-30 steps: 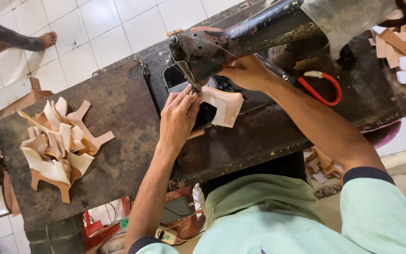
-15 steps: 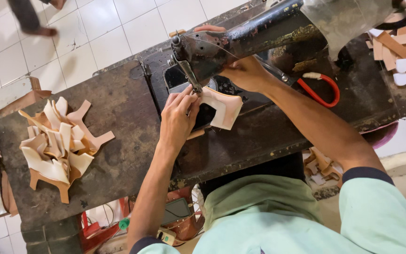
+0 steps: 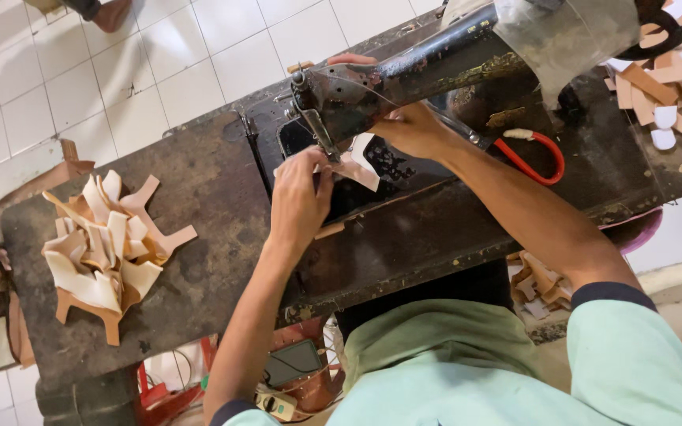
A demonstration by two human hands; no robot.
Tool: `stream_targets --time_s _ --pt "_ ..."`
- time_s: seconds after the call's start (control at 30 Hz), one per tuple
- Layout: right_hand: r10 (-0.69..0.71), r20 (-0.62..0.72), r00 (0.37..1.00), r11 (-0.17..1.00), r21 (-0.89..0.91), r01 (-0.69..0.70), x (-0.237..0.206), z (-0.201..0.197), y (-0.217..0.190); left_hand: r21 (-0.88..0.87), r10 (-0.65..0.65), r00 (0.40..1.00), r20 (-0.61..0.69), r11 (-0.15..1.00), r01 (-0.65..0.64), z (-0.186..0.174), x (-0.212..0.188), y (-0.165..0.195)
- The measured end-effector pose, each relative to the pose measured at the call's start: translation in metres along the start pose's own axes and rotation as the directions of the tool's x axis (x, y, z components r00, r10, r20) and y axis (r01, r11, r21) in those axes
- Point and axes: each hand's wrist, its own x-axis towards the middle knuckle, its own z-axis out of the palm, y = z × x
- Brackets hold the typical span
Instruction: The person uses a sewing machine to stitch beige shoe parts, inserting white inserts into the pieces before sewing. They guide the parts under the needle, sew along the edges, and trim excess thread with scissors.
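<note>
The left hand [image 3: 300,197] pinches the near edge of a pale leather piece [image 3: 361,167], fingers pressed together on it just beside the needle of the black sewing machine [image 3: 404,79]. The right hand [image 3: 414,130] lies on the far side of the same piece, under the machine's arm, fingers curled down onto the leather; how tightly it grips cannot be told. The leather piece sits flat on the machine bed, in the middle of the dark counter [image 3: 199,237], close to its far edge.

Right of the right forearm, red-handled scissors [image 3: 537,154] lie on the counter, near the arm but not touching it. At the far right corner a heap of tan and white leather offcuts [image 3: 676,87] crowds the edge. Towards the left end a pile of cut leather shapes [image 3: 108,244] rests well apart from both hands, with bare counter between it and the machine. The near edge below the left forearm is bare. Beyond the far edge lies white tiled floor [image 3: 159,55].
</note>
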Motion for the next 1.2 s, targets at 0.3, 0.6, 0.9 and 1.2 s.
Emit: stream_targets --time_s 0.3,0.6,0.9,1.2 --pt "0.437 -0.094 0.895 0.854 -0.269 -0.445 -0.005 -0.002 -0.004 -0.125 -0.080 0.995 0.061 0.988 0.087 0.003 -0.002 -0.010" --pt "0.327 -0.043 0.944 0.915 -0.237 -0.327 -0.001 -0.004 0.010 -0.096 -0.077 0.996 0.044 0.992 0.081 0.002 0.002 -0.011" --pt "0.326 -0.048 0.944 0.920 -0.215 -0.328 -0.002 -0.006 0.025 -0.139 -0.097 0.993 0.067 0.985 0.105 -0.001 0.007 -0.013" --pt "0.296 -0.062 0.953 0.930 -0.209 -0.303 0.000 -0.005 0.020 -0.151 -0.049 0.998 0.025 0.987 0.053 0.001 0.007 -0.010"
